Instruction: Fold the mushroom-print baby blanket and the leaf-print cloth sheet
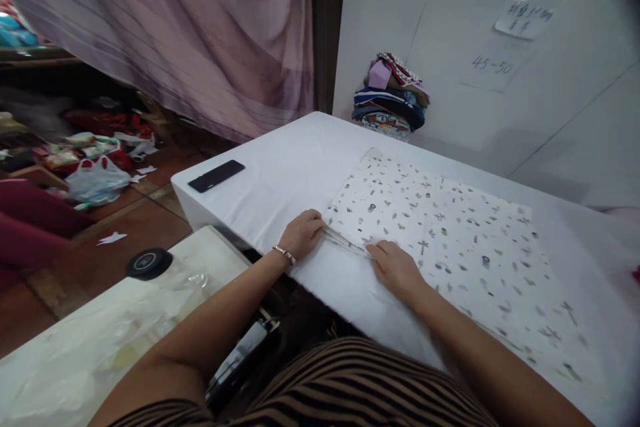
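Hands work mid-frame: left hand [301, 232] pinches the near corner of the patterned cloth [450, 240], grip closed on it; right hand [397, 268] presses flat, fingers spread, on the white bench [280, 180].

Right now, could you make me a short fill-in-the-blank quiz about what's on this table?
1. Both hands, left and right, press the near edge of a patterned ____.
2. The black phone lies near the table's ____ corner.
3. The left wrist wears a ____.
4. A pile of folded clothes sits against the ____.

Missing words: cloth; left; bracelet; wall
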A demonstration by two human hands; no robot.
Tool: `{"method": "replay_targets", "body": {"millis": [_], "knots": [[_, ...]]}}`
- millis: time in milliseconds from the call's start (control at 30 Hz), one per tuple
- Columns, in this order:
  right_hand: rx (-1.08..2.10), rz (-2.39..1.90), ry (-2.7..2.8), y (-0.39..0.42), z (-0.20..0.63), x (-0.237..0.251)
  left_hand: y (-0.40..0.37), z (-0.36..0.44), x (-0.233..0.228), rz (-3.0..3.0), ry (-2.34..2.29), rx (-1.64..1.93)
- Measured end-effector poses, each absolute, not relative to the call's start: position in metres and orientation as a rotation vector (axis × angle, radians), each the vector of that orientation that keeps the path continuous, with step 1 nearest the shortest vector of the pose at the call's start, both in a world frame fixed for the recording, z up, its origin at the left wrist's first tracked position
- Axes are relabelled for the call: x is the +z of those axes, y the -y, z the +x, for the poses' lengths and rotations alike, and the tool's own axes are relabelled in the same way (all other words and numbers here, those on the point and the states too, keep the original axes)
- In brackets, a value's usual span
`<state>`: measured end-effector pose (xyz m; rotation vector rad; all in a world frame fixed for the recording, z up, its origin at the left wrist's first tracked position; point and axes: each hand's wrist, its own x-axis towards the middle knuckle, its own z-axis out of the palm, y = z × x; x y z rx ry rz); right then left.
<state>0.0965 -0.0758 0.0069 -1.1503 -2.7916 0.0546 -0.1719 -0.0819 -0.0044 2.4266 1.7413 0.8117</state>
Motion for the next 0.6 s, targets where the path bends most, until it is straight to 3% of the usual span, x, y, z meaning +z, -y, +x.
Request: {"method": "replay_targets", "body": {"millis": [200, 600], "knots": [[0.055, -1.146, 2.784, 0.076, 0.097, 0.006, 0.082, -0.169, 0.0, 2.5, -1.779, 0.63], [0.045, -1.17, 2.81, 0.078, 0.095, 0.009, 0.098, -0.181, 0.001, 2.434, -1.687, 0.698]]}}
